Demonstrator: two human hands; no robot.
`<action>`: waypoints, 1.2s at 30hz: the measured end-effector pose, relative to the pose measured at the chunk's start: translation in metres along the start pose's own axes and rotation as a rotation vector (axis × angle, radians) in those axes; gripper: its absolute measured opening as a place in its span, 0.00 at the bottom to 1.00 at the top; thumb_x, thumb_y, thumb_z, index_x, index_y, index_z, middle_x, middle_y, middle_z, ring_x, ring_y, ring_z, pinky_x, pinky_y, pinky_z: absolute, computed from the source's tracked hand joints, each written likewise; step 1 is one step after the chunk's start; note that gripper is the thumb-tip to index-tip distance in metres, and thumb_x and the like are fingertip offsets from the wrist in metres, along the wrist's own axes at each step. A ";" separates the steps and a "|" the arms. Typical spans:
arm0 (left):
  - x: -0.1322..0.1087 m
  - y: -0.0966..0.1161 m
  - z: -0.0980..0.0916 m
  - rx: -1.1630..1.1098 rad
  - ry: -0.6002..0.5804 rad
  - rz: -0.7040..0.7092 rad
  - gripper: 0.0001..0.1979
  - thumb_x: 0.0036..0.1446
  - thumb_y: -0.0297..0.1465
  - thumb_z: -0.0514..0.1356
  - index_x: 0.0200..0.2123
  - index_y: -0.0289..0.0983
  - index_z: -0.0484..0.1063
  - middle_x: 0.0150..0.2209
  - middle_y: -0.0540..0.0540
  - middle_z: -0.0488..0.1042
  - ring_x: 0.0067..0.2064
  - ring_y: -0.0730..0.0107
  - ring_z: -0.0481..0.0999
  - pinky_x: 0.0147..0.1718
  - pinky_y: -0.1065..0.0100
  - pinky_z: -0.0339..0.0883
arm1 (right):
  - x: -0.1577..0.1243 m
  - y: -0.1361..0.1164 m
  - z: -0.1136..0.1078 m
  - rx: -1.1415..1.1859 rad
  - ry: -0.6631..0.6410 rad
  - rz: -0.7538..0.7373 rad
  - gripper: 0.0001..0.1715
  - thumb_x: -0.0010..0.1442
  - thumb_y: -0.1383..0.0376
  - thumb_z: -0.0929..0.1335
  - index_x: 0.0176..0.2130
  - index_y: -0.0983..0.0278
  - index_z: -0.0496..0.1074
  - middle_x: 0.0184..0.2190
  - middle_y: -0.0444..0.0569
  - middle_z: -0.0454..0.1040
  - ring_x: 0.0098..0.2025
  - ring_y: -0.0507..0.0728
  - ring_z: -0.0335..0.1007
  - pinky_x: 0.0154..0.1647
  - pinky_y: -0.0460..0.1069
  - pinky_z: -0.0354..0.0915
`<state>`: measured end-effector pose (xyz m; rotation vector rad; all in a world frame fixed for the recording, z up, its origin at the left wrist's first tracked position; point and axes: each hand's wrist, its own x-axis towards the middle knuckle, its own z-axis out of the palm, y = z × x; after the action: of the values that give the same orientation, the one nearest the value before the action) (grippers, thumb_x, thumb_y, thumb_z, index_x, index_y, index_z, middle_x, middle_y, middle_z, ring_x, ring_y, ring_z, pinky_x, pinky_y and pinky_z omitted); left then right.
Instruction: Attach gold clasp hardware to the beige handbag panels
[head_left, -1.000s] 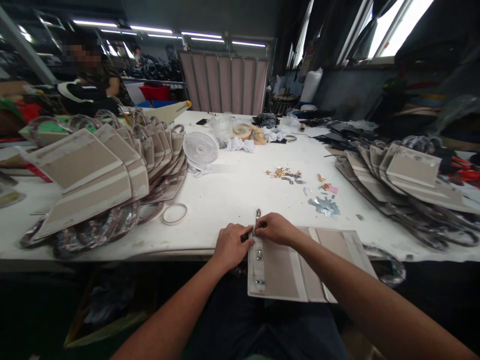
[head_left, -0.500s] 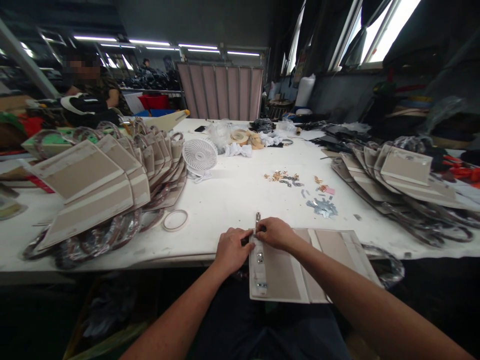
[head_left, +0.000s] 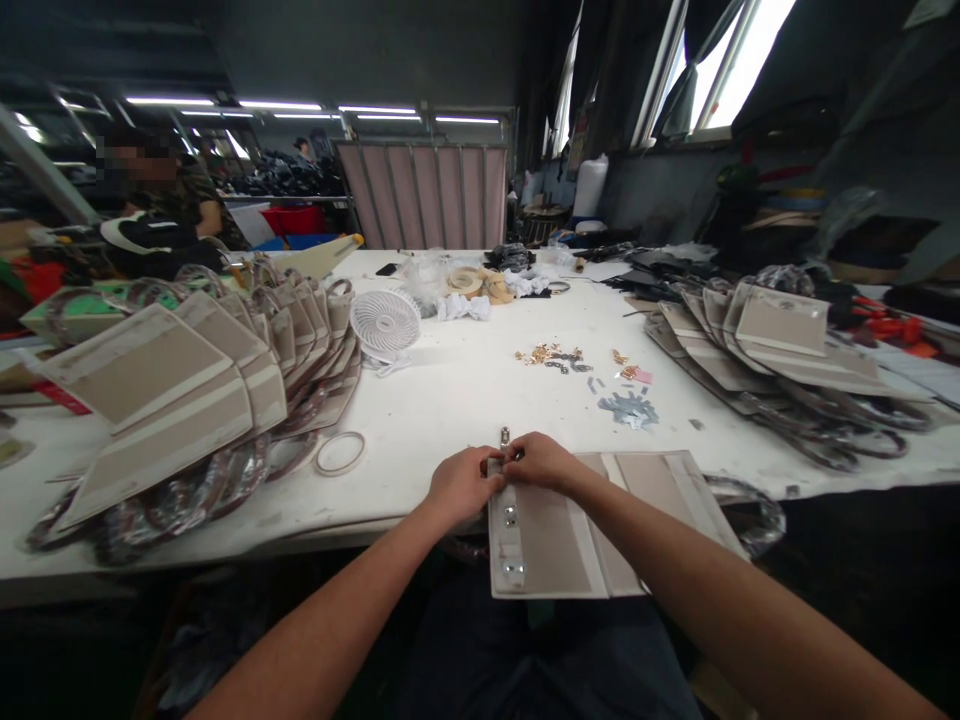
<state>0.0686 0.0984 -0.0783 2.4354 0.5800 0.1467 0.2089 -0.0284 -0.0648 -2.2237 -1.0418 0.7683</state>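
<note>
A beige bag panel (head_left: 559,540) lies in front of me, over the table's near edge, with a plastic-wrapped handle (head_left: 761,520) at its right. Shiny metal fittings (head_left: 511,517) sit along its left edge. My left hand (head_left: 463,485) is closed on the panel's upper left corner, thumb on top. Beside it, my right hand (head_left: 541,462) pinches at the same corner; its fingertips hide whatever is between them. A small metal fitting (head_left: 505,436) sticks out just beyond the fingers.
Stacks of similar bag pieces lie left (head_left: 180,370) and right (head_left: 780,330). A white fan (head_left: 385,322), a tape ring (head_left: 340,453), gold-coloured hardware (head_left: 546,353) and grey metal pieces (head_left: 628,408) rest on the white table (head_left: 435,400). A person (head_left: 161,190) sits at the far left.
My left fingers have drawn in closer to my right fingertips at the panel's corner. The whole view has shifted slightly; the panel stays in place before me.
</note>
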 end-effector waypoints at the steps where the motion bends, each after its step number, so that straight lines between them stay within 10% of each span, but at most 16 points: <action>1: -0.002 0.001 0.001 0.004 0.017 0.012 0.17 0.56 0.37 0.67 0.50 0.48 0.82 0.39 0.50 0.82 0.40 0.63 0.80 0.37 0.67 0.65 | 0.000 0.002 0.000 0.035 -0.009 0.007 0.03 0.52 0.67 0.75 0.32 0.63 0.81 0.26 0.43 0.77 0.31 0.53 0.72 0.31 0.45 0.61; 25: -0.003 -0.006 0.018 -0.086 0.083 -0.037 0.07 0.59 0.35 0.66 0.40 0.46 0.84 0.44 0.52 0.82 0.45 0.66 0.79 0.44 0.67 0.68 | -0.001 0.028 -0.007 0.335 -0.136 0.086 0.04 0.56 0.66 0.71 0.29 0.64 0.76 0.17 0.42 0.71 0.17 0.52 0.65 0.18 0.45 0.60; 36: 0.014 -0.008 0.006 -0.212 -0.068 -0.152 0.24 0.55 0.36 0.66 0.56 0.37 0.75 0.35 0.48 0.82 0.34 0.66 0.78 0.33 0.68 0.65 | -0.001 0.029 -0.003 0.322 -0.082 0.062 0.08 0.53 0.73 0.71 0.36 0.64 0.74 0.17 0.39 0.70 0.19 0.52 0.67 0.20 0.44 0.60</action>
<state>0.0799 0.1069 -0.0888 2.1746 0.6802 0.0582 0.2243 -0.0453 -0.0825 -1.9698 -0.8226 0.9868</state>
